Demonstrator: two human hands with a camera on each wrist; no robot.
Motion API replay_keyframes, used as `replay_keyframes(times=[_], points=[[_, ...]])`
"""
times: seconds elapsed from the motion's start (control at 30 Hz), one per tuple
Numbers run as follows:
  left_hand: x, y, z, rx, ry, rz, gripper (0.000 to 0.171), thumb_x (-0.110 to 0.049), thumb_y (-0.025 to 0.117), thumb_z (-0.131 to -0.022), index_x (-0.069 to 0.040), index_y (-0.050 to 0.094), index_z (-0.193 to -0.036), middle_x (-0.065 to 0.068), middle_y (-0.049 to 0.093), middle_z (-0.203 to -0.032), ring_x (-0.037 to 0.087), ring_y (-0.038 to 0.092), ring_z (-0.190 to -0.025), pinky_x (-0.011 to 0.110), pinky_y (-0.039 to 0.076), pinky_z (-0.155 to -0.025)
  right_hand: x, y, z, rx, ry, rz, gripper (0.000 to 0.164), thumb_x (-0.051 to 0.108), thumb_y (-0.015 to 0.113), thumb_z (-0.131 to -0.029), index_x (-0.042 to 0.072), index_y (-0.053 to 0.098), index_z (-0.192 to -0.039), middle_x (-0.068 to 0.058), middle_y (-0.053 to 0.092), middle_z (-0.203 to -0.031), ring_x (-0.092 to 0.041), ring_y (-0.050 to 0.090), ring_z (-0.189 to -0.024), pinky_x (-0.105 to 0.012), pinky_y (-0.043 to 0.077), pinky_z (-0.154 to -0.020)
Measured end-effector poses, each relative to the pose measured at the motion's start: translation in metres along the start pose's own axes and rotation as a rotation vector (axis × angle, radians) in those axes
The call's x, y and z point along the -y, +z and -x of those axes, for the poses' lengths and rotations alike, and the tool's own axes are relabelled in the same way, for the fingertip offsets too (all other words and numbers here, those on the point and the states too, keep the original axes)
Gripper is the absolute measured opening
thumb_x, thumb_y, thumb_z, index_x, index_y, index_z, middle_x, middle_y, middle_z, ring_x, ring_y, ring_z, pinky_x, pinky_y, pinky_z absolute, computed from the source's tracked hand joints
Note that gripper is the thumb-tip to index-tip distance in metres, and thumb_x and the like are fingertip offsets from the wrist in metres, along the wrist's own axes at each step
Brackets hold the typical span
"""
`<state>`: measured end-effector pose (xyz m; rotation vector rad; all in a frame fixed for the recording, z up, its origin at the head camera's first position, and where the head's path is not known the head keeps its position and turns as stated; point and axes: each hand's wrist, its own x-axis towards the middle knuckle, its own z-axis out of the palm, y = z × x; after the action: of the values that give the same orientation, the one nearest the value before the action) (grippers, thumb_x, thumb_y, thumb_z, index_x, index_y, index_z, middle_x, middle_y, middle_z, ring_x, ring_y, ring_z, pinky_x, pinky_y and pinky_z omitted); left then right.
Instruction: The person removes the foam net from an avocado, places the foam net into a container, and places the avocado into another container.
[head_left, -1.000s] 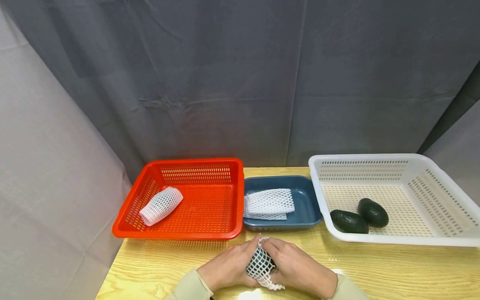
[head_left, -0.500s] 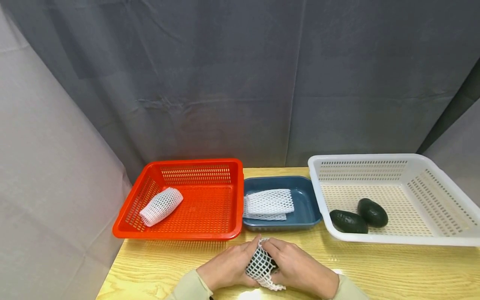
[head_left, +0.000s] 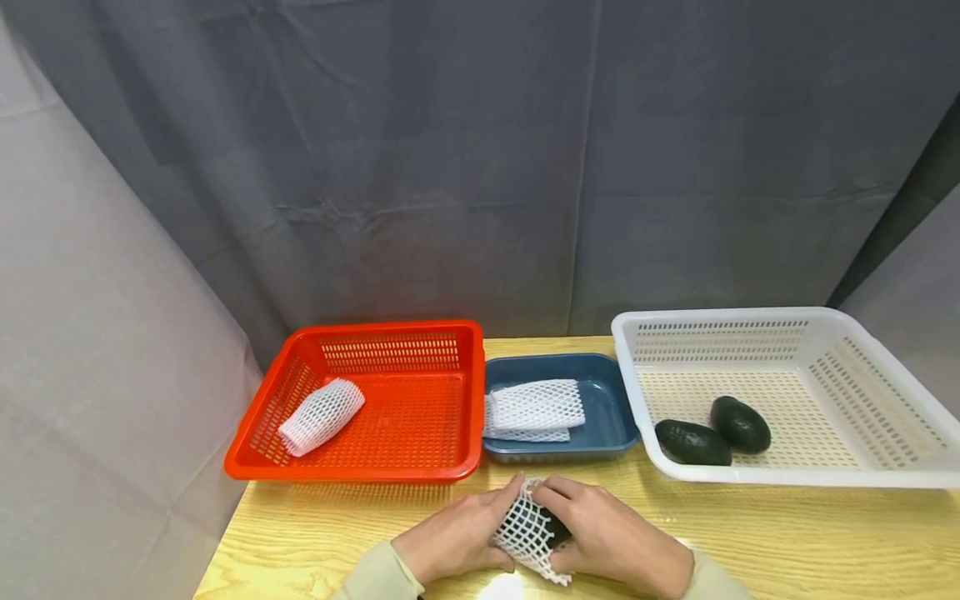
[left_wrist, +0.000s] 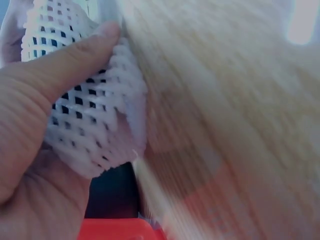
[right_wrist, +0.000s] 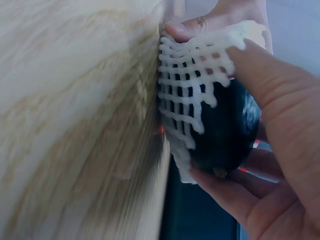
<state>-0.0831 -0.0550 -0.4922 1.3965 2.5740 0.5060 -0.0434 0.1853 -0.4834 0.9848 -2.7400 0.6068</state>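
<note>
Low over the near side of the table, a dark green avocado [head_left: 556,528] is partly inside a white foam net sleeve [head_left: 521,530]. My left hand [head_left: 459,535] grips the sleeved part, its thumb lying across the mesh [left_wrist: 90,112] in the left wrist view. On the other side my right hand [head_left: 613,537] holds the avocado's bare end and the sleeve's open edge between thumb and fingers. The right wrist view shows that bare end [right_wrist: 227,125] and its stem spot, with the net rim stretched beside it. The fingers of the left hand are mostly hidden behind the sleeve.
A red basket [head_left: 390,475] on the left holds one item in white netting [head_left: 322,415]. Folded foam nets [head_left: 536,408] lie in a blue tray [head_left: 611,417] at the middle. Two avocados [head_left: 741,424] lie in a white basket [head_left: 810,477] on the right. Grey cloth hangs behind.
My right hand has shifted slightly right, and more of the avocado's dark skin shows beside the net edge. My left hand stays nearly in place. The whole head view has shifted slightly.
</note>
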Motion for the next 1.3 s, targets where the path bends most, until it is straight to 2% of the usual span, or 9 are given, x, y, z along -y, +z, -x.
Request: replay_keyframes(times=[0.13,0.27,0.53,0.8,1.0,1.13,1.3], points=[[-0.002,-0.001,0.001,0.026,-0.028,0.007,0.103,-0.033,0.083,-0.086,0.0,0.023,-0.163,0.008,0.054,-0.156,0.012,0.065,-0.129,0.026,0.053,-0.109,-0.002,-0.004,0.003,0.015,0.027,-0.01,0.062,0.022,0.084,-0.063,0.015,0.063,-0.12,0.01,0.062,-0.107,0.001,0.055,-0.083,-0.018,0.052,-0.069],[-0.004,-0.002,0.001,0.051,-0.052,0.018,0.102,-0.036,0.08,-0.089,-0.003,0.02,-0.164,0.008,0.048,-0.161,0.013,0.062,-0.134,0.027,0.051,-0.112,-0.006,-0.008,0.007,-0.012,0.037,-0.012,0.065,0.021,0.084,-0.064,0.013,0.062,-0.124,0.009,0.064,-0.108,0.001,0.057,-0.087,-0.019,0.055,-0.072],[-0.004,-0.002,0.001,0.09,-0.076,0.018,0.097,-0.036,0.079,-0.09,-0.006,0.023,-0.165,0.005,0.052,-0.159,0.012,0.064,-0.13,0.027,0.052,-0.11,-0.017,-0.013,0.014,-0.052,0.021,-0.003,0.066,0.025,0.088,-0.063,0.015,0.06,-0.123,0.01,0.064,-0.108,0.001,0.059,-0.085,-0.02,0.055,-0.071],[-0.003,-0.003,0.002,0.08,-0.018,-0.013,0.089,-0.035,0.074,-0.095,-0.005,0.026,-0.164,0.006,0.054,-0.157,0.014,0.064,-0.133,0.027,0.052,-0.11,-0.023,-0.019,0.029,-0.042,0.053,0.017,0.076,0.029,0.089,-0.064,0.012,0.061,-0.132,0.004,0.067,-0.114,-0.002,0.063,-0.087,-0.022,0.056,-0.069],[-0.001,-0.004,0.001,0.073,0.005,-0.013,0.079,-0.034,0.064,-0.102,-0.006,0.025,-0.164,0.006,0.053,-0.157,0.014,0.062,-0.135,0.027,0.053,-0.11,-0.03,-0.017,0.035,-0.042,0.065,0.015,0.072,0.03,0.088,-0.067,0.014,0.064,-0.134,0.007,0.065,-0.115,0.001,0.061,-0.084,-0.02,0.054,-0.067],[0.0,-0.005,0.002,0.066,0.034,-0.056,0.069,-0.027,0.061,-0.105,-0.007,0.03,-0.163,0.005,0.058,-0.153,0.013,0.066,-0.131,0.025,0.055,-0.106,-0.032,-0.018,0.037,-0.04,0.073,0.019,0.07,0.03,0.088,-0.067,0.015,0.065,-0.131,0.008,0.065,-0.114,0.001,0.061,-0.082,-0.021,0.054,-0.066],[-0.001,-0.008,0.004,0.059,0.013,-0.074,0.064,-0.021,0.063,-0.103,-0.01,0.037,-0.16,0.004,0.061,-0.15,0.013,0.067,-0.128,0.025,0.057,-0.103,-0.034,-0.02,0.039,-0.017,0.095,0.027,0.068,0.032,0.088,-0.067,0.016,0.065,-0.129,0.007,0.065,-0.114,0.0,0.061,-0.081,-0.022,0.054,-0.065]])
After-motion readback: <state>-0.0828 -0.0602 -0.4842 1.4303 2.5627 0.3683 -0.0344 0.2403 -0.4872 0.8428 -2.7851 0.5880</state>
